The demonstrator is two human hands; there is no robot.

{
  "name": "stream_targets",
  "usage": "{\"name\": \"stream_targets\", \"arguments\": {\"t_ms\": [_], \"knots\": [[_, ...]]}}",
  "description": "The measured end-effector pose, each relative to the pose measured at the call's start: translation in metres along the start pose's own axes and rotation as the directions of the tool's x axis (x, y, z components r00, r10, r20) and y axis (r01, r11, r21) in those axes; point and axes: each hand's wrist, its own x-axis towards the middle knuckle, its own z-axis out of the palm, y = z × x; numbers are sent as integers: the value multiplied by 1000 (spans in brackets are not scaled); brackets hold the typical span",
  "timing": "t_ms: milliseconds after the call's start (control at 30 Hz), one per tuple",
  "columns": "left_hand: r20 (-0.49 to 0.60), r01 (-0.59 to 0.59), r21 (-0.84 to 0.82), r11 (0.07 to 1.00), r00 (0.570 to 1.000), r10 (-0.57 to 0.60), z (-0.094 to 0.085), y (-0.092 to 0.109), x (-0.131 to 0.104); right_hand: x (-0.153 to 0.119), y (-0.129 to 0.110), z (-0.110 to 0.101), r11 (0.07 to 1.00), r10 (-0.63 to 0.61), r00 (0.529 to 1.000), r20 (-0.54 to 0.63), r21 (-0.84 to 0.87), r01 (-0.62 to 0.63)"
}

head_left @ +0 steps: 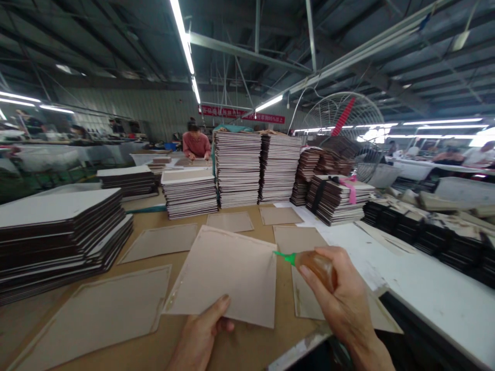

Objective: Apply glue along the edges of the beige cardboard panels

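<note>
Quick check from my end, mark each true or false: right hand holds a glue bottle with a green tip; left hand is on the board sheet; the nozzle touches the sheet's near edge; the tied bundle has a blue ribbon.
1. The right hand holds a glue bottle with a green tip: true.
2. The left hand is on the board sheet: true.
3. The nozzle touches the sheet's near edge: false, it is at the right edge.
4. The tied bundle has a blue ribbon: false, pink.
</note>
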Motion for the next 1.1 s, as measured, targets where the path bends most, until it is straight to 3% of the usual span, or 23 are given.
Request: {"name": "stream_targets", "arguments": {"t_ms": [200,433,600,867,1000,1100], "knots": [[-28,12,-15,1000,1000,-12,-4,0,3,-6,2,-2,998,63,994,90,18,-65],[-23,26,-53,998,999,-27,-4,-1,8,-11,0,-2,981,143,988,-57,144,-133],[-48,5,-81,997,999,-9,-3,2,8,-21,4,-2,962,211,977,-16,183,-205],[-97,-13,-102,995,995,3,-2,5,9,-38,6,-6,983,81,991,107,154,-97],[-115,-6,-108,994,993,-6,-3,4,11,-45,3,-6,983,57,987,151,162,-82],[-122,-29,-105,994,992,16,-4,3,12,-51,0,-8,984,27,969,247,167,-69]]}}
